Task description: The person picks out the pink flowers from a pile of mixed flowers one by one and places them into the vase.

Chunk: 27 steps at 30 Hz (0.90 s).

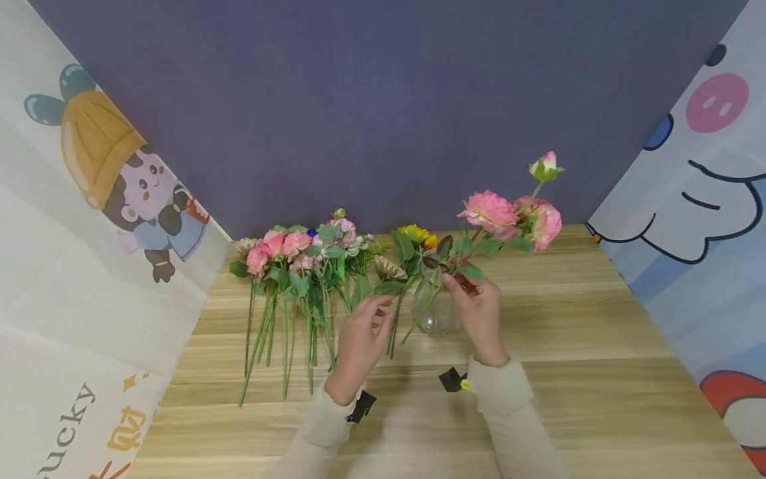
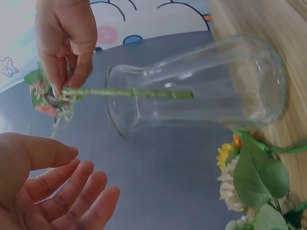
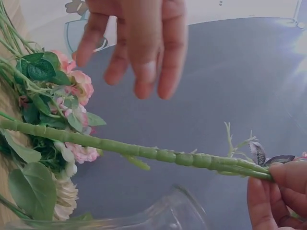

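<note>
My right hand (image 1: pixel 481 316) pinches the green stem (image 3: pixel 139 152) of an artificial pink flower spray (image 1: pixel 489 213) between thumb and fingers. The blooms and a bud lean up to the right, while the bare stem end slants down to the left. Behind that stem stands a clear glass vase (image 1: pixel 435 313), upright on the table; the stem end appears outside it in the head view. My left hand (image 1: pixel 362 339) hovers left of the vase, fingers loosely bent and apart, holding nothing. In the left wrist view its palm (image 2: pixel 29 191) faces the vase mouth.
Several pink artificial flowers (image 1: pixel 281 246) with long stems lie in a row on the wooden table (image 1: pixel 568 372) at left. A yellow flower (image 1: pixel 414 232) and a beige flower (image 1: pixel 389 269) lie close beside the vase. A dark panel (image 1: pixel 383 113) closes the back; printed cloths hang at both sides.
</note>
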### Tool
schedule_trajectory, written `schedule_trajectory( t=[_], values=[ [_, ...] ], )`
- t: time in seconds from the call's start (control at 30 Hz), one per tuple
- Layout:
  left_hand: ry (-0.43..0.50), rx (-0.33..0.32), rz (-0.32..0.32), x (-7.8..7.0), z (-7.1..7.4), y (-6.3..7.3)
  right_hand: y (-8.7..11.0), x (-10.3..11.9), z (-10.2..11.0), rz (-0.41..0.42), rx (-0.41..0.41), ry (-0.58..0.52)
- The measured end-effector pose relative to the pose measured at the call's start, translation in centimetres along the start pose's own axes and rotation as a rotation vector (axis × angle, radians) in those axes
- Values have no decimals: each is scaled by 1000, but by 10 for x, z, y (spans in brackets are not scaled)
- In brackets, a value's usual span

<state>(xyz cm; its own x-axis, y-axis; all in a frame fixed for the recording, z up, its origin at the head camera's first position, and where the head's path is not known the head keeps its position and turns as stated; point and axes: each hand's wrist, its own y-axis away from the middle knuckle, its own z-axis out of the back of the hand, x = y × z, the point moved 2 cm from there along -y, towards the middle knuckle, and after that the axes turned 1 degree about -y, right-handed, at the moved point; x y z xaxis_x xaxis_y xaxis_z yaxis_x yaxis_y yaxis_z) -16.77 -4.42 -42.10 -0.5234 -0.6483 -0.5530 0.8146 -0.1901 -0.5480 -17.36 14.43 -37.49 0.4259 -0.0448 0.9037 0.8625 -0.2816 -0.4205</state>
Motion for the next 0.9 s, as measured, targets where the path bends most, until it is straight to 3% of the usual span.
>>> schedule_trajectory(
  t=[0.2,0.37,0.57,0.77,0.9],
  values=[
    [-18,-21,3,12,3,1,-7,-10,6,-6,-12,1],
    [-15,-15,43,22,7,0,-15,-21,11,-24,-25,-11],
    [-33,10,119,32,12,-1,-22,-20,16,-25,-52,-50],
    [-73,9,123,40,12,-1,-28,-15,20,-26,-61,-93],
    [-77,5,126,45,11,0,-33,-13,25,6,-72,-56]
  ],
)
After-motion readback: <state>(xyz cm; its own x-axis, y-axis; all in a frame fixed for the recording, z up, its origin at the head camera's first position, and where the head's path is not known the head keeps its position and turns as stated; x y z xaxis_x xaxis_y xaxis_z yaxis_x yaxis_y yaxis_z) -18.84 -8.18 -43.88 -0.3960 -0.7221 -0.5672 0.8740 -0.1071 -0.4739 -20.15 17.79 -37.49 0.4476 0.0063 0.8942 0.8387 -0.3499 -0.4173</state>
